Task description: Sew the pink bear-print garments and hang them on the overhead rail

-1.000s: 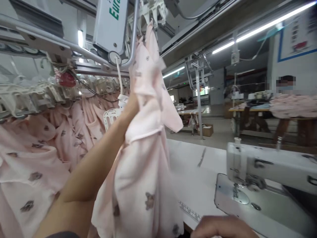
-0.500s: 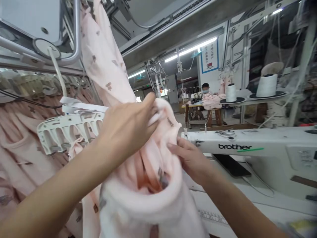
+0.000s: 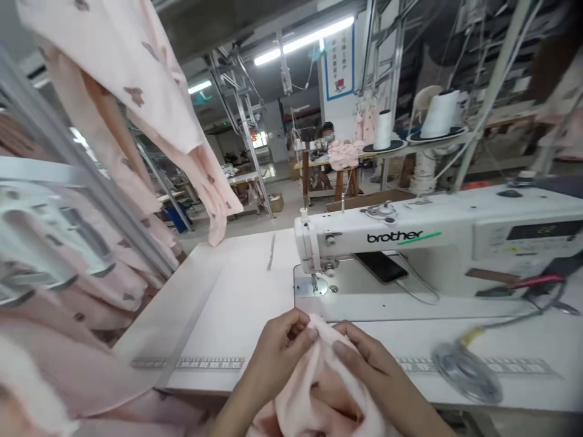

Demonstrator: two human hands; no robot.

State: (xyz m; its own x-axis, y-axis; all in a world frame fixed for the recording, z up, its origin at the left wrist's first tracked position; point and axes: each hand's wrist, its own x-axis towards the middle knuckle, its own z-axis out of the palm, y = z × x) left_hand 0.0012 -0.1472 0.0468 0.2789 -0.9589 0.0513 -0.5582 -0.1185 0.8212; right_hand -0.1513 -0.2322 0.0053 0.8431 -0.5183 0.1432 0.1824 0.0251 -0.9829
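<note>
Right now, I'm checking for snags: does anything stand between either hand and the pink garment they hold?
Nothing visible does: the left hand and right hand pinch the pink garment directly; the sewing machine stands beyond.

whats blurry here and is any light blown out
Head view: the ceiling tube glares white; the hanger at the left edge is smeared, and the round clear thing at right looks soft; the left hand, right hand and pink cloth are fairly clear, and the machine's lettering is readable.

The white sewing machine (image 3: 449, 249) reads "brother"; the blue-framed wall sign (image 3: 340, 64) is illegible.
</note>
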